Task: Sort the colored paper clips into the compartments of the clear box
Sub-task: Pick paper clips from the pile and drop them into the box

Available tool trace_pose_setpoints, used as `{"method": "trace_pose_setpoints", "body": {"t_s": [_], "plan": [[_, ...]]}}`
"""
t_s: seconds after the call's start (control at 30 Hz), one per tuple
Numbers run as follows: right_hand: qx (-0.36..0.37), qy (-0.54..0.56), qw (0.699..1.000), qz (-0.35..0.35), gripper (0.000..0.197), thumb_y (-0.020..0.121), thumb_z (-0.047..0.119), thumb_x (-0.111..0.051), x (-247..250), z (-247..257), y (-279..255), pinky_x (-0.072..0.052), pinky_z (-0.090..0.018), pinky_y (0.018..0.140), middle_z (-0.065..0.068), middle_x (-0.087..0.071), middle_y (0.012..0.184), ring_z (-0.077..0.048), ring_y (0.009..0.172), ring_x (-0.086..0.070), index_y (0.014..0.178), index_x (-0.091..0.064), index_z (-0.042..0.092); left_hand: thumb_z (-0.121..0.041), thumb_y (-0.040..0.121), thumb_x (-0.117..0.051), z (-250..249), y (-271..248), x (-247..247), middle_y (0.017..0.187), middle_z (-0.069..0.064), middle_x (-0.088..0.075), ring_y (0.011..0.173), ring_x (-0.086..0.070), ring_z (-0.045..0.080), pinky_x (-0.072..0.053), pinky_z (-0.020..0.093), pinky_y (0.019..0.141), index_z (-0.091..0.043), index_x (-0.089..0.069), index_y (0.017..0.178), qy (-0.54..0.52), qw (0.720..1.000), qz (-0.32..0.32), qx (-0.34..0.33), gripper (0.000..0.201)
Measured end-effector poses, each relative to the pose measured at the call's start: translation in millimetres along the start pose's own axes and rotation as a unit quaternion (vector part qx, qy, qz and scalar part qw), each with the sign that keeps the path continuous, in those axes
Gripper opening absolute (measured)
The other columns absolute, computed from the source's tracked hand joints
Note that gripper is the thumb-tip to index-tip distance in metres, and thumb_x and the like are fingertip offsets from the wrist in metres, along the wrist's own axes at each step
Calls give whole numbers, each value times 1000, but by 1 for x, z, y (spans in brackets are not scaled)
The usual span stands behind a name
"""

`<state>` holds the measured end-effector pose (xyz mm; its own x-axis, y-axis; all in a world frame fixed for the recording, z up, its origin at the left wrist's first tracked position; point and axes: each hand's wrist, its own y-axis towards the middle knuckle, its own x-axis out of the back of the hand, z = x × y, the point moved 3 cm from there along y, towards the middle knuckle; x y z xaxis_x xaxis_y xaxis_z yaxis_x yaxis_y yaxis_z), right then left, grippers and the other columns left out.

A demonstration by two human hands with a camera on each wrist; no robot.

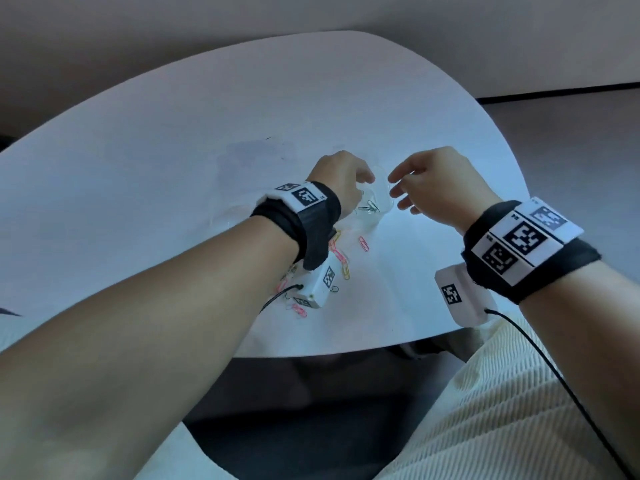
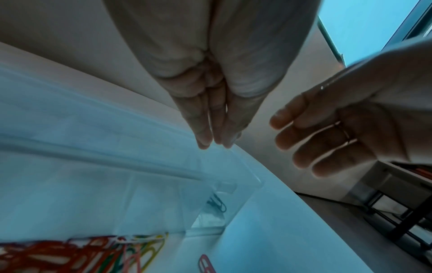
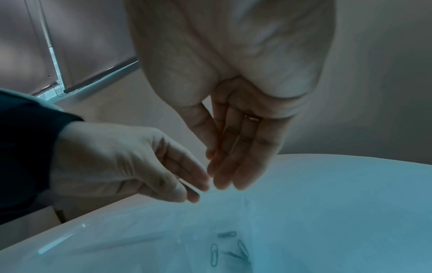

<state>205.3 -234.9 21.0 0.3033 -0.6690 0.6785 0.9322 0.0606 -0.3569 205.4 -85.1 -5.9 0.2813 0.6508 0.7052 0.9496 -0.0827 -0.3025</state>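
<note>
1. Left hand [image 1: 341, 178]: held over the clear box [image 1: 375, 202], fingers straight and pressed together, tips pointing down toward the far rim. No clip is visible between them.
2. Right hand [image 1: 433, 183]: just right of the left, fingers loosely spread and relaxed, holding nothing visible. A ring [image 3: 252, 118] sits on one finger.
3. Clear box: on the white table [image 1: 173, 168] below both hands. A few dark green clips [image 1: 369, 207] lie in one compartment; the dividers are too faint to count.
4. Unsorted clips [image 1: 341, 263]: red, pink, yellow and green, heaped on the table nearer the person, partly under the left wrist camera. One pink clip [image 1: 363, 244] lies apart to the right.
5. Risks, as judged: the transparent walls are hard to see, so a clip may land in the wrong compartment. The left wrist camera's cable [image 1: 277, 296] hangs close over the heap and could drag clips off the near edge. The tangled clips may lift in mixed colours.
</note>
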Motion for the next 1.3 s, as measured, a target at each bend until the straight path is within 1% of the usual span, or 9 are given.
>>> {"method": "trace_pose_setpoints", "body": {"t_s": [0.17,0.27,0.43,0.57,0.77,0.87,0.97,1.07,1.3], "plan": [[13,-106,990,93,28,86,10,-46,-15,1,-8,-57,-27,66,7,-73,82,-7,68,-69,88,-71,22,-5,83,-60,9,-35,18,93,-8,-67,84,-61,8,-47,19,74,-24,-69,94,-39,997,-62,6,24],[20,-188,972,140,19,88,10,-58,-34,-7,-7,-51,-23,63,6,-65,74,-12,69,-65,93,-74,20,-8,79,-61,25,-63,12,84,-8,-67,76,-61,10,-48,22,69,-26,-68,86,-28,998,-40,34,21],[55,-222,967,115,25,86,23,-71,-74,-34,2,-52,-32,86,-9,-69,107,-27,98,-64,111,-72,17,-6,79,-64,62,-99,-25,84,-7,-67,83,-64,13,-51,25,74,-20,-70,84,7,996,63,70,16],[97,-240,962,84,24,90,24,-64,-92,-46,4,-46,-26,79,-10,-69,110,-29,99,-63,113,-70,17,-9,86,-59,79,-105,-43,94,-2,-68,82,-65,17,-53,27,69,-20,-68,93,34,994,64,79,15],[77,-237,966,67,29,87,16,-61,-96,-51,3,-54,-34,79,-6,-70,103,-27,91,-65,115,-67,24,-9,95,-49,79,-92,-69,111,6,-60,106,-53,24,-43,32,88,-12,-63,112,104,992,67,-24,22],[64,-247,964,77,31,83,15,-59,-97,-52,1,-53,-31,75,-4,-69,101,-27,90,-64,112,-66,24,-13,96,-48,80,-84,-77,110,9,-55,106,-49,26,-41,34,86,-9,-60,111,137,988,62,-35,19],[45,-179,979,89,23,84,17,-57,-96,-49,-2,-46,-25,71,1,-67,91,-21,86,-61,102,-70,20,-12,95,-51,78,-77,-77,106,9,-59,102,-52,26,-42,34,82,-10,-60,107,138,989,40,-34,15],[-22,-48,990,128,19,86,15,-55,-93,-47,-6,-44,-23,59,0,-64,67,-19,65,-60,79,-72,14,-14,95,-53,78,-75,-75,100,9,-62,95,-56,27,-43,34,77,-10,-61,102,120,992,24,-14,12],[-178,169,953,178,26,77,-3,-33,-96,-38,-10,-28,-25,50,-9,-45,60,-21,51,-36,59,-50,5,-22,92,-60,84,-71,-70,108,9,-56,104,-50,26,-41,34,84,-8,-63,112,109,994,12,-23,25]]}}
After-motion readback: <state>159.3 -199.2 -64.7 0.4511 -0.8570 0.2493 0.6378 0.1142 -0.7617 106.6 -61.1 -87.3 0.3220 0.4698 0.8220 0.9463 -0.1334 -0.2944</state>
